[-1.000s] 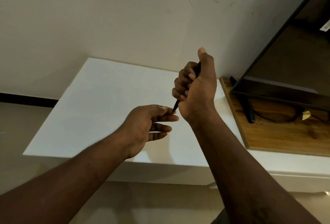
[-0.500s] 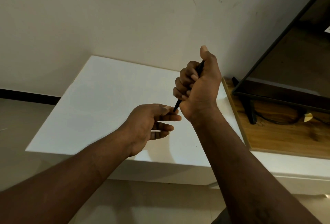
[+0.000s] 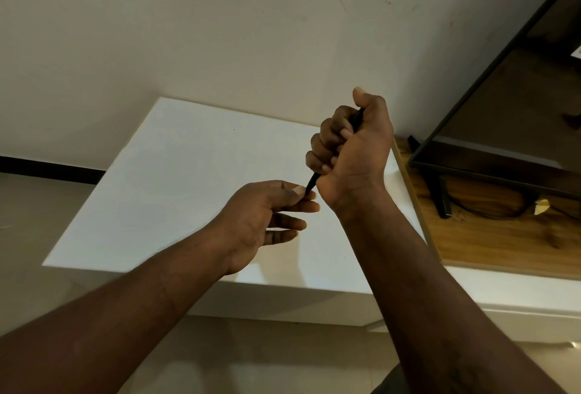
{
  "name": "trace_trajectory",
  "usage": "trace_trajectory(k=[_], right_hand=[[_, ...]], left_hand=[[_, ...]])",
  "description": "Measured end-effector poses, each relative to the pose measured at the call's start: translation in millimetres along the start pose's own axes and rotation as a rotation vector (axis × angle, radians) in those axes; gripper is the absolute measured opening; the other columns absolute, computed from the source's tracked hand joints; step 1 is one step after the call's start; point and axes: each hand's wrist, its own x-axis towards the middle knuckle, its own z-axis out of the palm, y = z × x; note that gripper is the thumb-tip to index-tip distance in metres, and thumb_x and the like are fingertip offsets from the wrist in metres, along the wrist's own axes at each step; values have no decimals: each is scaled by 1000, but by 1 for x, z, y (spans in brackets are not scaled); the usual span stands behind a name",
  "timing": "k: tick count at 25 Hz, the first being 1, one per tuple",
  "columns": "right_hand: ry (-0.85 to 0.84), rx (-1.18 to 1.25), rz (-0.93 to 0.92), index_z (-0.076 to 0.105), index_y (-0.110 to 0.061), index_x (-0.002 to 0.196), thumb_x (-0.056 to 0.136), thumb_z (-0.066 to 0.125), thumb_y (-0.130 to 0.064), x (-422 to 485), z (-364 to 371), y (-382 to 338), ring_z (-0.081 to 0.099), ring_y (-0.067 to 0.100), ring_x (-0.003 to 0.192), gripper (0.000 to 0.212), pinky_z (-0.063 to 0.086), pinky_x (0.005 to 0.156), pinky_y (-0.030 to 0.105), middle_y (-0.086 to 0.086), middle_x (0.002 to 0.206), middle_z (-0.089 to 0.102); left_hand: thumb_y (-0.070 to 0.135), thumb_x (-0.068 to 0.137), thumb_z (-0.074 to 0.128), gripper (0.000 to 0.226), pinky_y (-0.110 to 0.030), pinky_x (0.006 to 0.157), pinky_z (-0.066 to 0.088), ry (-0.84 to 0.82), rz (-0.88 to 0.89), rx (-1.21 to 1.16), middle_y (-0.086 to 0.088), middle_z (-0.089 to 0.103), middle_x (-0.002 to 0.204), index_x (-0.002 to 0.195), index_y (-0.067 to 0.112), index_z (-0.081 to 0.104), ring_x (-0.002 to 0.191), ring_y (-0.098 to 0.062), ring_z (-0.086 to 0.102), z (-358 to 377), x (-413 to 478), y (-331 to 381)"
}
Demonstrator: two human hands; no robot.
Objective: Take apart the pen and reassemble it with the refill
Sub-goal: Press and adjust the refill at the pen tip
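A black pen (image 3: 312, 181) stands nearly upright in my right hand (image 3: 350, 148), whose fingers are wrapped round its barrel in a fist with the thumb pointing up. Most of the barrel is hidden inside the fist; only the tapered lower end and a short dark stretch near the thumb show. My left hand (image 3: 267, 217) is just below and to the left, with thumb and forefinger pinching the pen's lower tip and the other fingers loosely extended. Both hands hover above the white table (image 3: 163, 180). No separate refill is visible.
The white table stands against a pale wall. To the right lies a wooden surface (image 3: 490, 236) holding a dark-framed screen (image 3: 503, 129) on a black stand with a cable. Pale floor lies left and below the table.
Both hands have drifted slightly to the right and down together; the grips on the pen look the same.
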Motion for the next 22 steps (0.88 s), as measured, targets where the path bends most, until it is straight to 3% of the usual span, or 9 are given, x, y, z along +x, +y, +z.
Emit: trace_trajectory(k=[5,10,14,18,22], right_hand=[[-17,81,36,24,-19,63,102,44,-48,0,-3,-4,9,15,48,53,12,46,25,0,58,13],[50,76,42,28,-19,59,102,47,-49,0,0,-1,11,15,47,55,16,44,24,-2,54,19],[48,99,44,30,-19,58,101,49,-53,0,-3,-2,12,15,47,58,17,44,24,-2,53,20],[36,126,-9,31,-17,58,103,45,-45,3,-8,-6,11,15,47,54,16,45,24,-1,52,19],[8,103,-36,28,-16,60,104,45,-48,4,-9,-5,10,15,45,57,18,43,22,0,52,18]], left_hand=[[34,103,61,21,-24,69,58,-21,75,101,6,83,105,107,27,80,80,-10,77,0,0,3],[31,101,65,17,-26,73,53,93,168,210,11,83,90,94,29,80,80,-2,75,4,1,1],[32,100,67,15,-28,72,53,119,203,208,11,83,93,95,29,81,80,-5,76,5,1,-1],[46,103,57,31,-29,72,59,56,104,140,9,83,103,97,29,83,87,-14,79,6,-1,0],[43,106,54,37,-30,71,58,35,18,65,4,83,105,95,26,84,84,-17,79,5,-2,1]])
